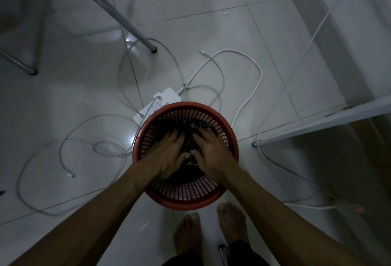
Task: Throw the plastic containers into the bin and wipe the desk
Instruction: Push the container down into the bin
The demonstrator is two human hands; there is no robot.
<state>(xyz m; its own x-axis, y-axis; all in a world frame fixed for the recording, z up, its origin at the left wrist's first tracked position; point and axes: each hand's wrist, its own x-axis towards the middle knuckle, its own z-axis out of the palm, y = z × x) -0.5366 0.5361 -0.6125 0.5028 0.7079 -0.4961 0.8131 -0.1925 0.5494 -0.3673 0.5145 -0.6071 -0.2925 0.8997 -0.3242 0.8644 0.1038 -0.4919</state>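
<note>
1. Head view: left hand [169, 155] and right hand [213, 153], fingers spread flat, press dark contents inside the red bin [231, 149].
2. Containers probably underneath, too dim to confirm; likely light, crushable plastic; grip rims.

no text, label or number can be read anywhere.

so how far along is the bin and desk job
In hand: both hands, left and right, are inside the round red slotted plastic bin on the floor, pressing down on dark contents too dim to identify. Whether all the containers are in cannot be told. Still left: wiping the desk; no cloth shows.
</note>
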